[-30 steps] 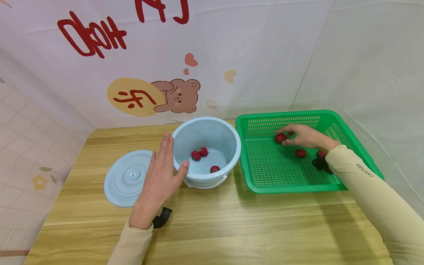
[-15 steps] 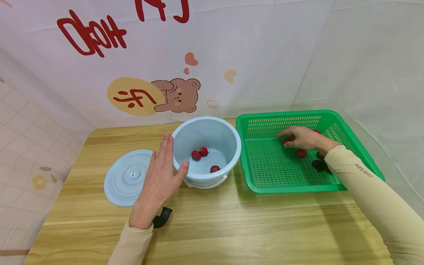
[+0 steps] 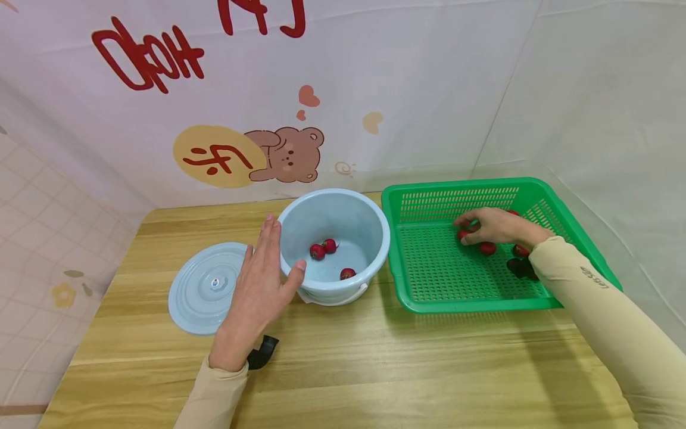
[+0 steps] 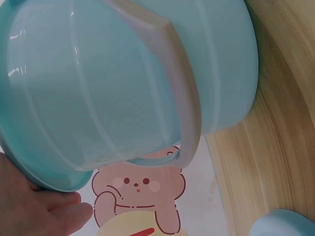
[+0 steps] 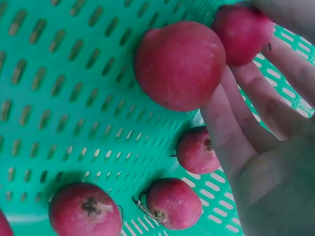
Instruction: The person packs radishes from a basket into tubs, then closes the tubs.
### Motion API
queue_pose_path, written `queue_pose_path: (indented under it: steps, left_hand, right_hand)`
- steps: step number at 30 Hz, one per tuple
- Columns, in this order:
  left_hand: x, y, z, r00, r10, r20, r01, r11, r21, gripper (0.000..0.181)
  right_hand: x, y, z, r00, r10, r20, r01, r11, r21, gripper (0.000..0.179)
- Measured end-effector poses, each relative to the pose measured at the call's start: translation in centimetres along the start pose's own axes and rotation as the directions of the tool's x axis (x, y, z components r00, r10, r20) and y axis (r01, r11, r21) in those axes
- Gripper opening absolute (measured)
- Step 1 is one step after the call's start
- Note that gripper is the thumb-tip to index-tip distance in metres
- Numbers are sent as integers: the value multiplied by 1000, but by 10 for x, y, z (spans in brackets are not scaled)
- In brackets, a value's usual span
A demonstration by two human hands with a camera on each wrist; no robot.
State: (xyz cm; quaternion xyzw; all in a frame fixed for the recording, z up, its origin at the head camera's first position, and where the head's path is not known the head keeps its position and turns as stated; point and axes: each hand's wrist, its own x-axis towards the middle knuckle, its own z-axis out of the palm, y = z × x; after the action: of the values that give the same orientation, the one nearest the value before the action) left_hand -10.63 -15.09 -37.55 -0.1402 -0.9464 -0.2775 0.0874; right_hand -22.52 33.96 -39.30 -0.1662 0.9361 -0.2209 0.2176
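My right hand [image 3: 495, 226] reaches into the green basket [image 3: 429, 307], thumb and fingers around a red radish [image 5: 241, 37]. Another radish [image 5: 179, 66] appears larger beside the fingers in the right wrist view. Several more radishes lie on the basket floor, one [image 3: 487, 248] just below the hand. My left hand [image 3: 259, 286] is held with straight fingers along the left side of the light blue bucket [image 3: 333, 292], fingers right at its rim. Inside the bucket are three radishes, one [image 3: 347, 273] near its front wall.
A round blue lid [image 3: 200, 298] lies flat on the wooden table [image 3: 375, 369], partly behind my left hand. A black strap [image 3: 262, 353] shows beside the left wrist. The bucket's pale handle [image 4: 184, 88] hangs down its side. A printed cloth wall [image 3: 429, 89] closes off the back.
My right hand has shifted a little to the right and toward me within the basket, and the radish at its fingers now sits farther right. The left hand and bucket have stayed put.
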Motion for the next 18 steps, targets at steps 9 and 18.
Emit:
queue_pose_path:
  steps: [9, 18]
  left_hand:
    - [-1, -1, 1, 1000, -1, 3, 1, 1000, 7, 83]
    - [0, -1, 1, 1000, 2, 7, -2, 1000, 14, 84]
  right_hand:
    - [-3, -1, -2, 998, 10, 60, -12, 1000, 27, 39]
    - [-16, -17, -18, 1000, 3, -7, -2, 993, 120, 41]
